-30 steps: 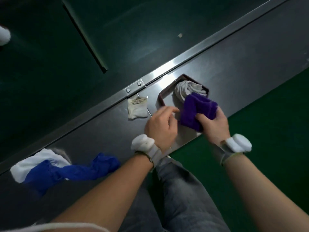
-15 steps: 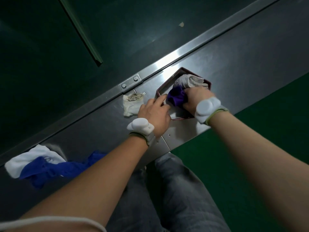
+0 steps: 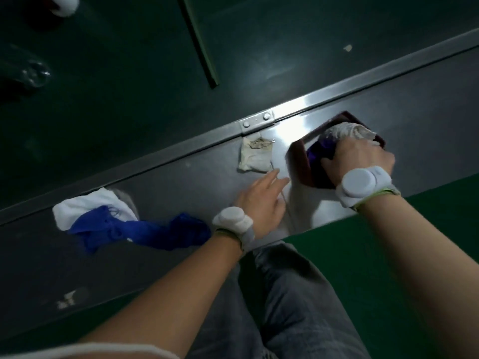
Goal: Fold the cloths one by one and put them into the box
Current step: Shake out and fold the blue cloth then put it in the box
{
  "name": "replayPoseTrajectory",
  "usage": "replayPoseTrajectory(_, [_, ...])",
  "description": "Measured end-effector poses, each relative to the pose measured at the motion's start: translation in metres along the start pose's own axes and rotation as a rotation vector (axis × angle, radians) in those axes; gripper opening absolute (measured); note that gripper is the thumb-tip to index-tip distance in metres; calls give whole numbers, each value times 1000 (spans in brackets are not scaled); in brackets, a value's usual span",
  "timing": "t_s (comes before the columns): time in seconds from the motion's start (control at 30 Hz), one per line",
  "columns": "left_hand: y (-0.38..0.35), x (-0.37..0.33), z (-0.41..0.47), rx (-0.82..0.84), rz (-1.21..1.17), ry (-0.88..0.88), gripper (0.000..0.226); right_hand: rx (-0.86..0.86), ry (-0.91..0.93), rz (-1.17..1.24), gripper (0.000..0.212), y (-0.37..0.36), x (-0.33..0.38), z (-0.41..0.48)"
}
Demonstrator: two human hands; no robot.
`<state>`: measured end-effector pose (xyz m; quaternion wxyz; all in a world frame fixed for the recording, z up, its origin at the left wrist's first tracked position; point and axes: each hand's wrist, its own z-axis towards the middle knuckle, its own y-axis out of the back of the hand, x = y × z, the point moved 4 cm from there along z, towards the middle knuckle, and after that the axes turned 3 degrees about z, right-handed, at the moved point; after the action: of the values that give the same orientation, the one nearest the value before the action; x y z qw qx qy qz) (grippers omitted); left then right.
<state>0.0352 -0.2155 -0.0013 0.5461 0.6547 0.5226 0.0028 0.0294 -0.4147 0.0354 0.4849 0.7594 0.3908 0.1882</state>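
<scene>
A dark red box (image 3: 300,161) sits on the grey metal table at the right. My right hand (image 3: 357,159) is inside it, pressing down on a purple cloth (image 3: 320,150). A folded whitish cloth (image 3: 347,132) lies in the box behind the purple one. My left hand (image 3: 261,198) hovers flat over the table just left of the box, fingers apart, holding nothing. Further left lie a crumpled blue cloth (image 3: 145,230) and a white cloth (image 3: 85,207) partly under it.
A small stained white cloth (image 3: 255,155) lies between my left hand and the table's metal rail (image 3: 181,143). The table's near edge runs by my knees, with green floor (image 3: 363,255) beyond. A bolted bracket (image 3: 256,123) sits on the rail.
My right hand carried the purple cloth into the box and now pushes it down. My left hand drew back from the box rim and to the left. The camera swung left.
</scene>
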Motion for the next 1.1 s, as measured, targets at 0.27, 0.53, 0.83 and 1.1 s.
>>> replayPoseTrajectory(0.27, [36,159,-165,-286,120,477,21,234,555,152,33,-57,174,-113])
replayPoseTrajectory(0.53, [35,249,-209,-58,166,577,33,425,423,142,35,-160,253,-141])
replayPoseTrajectory(0.83, [59,201,-190,-91,-5,189,49,536,578,698,17,-118,268,-182])
replayPoseTrajectory(1.1, [170,160,-225,-276,-52,76,27,296,496,911,7,2,262,-218])
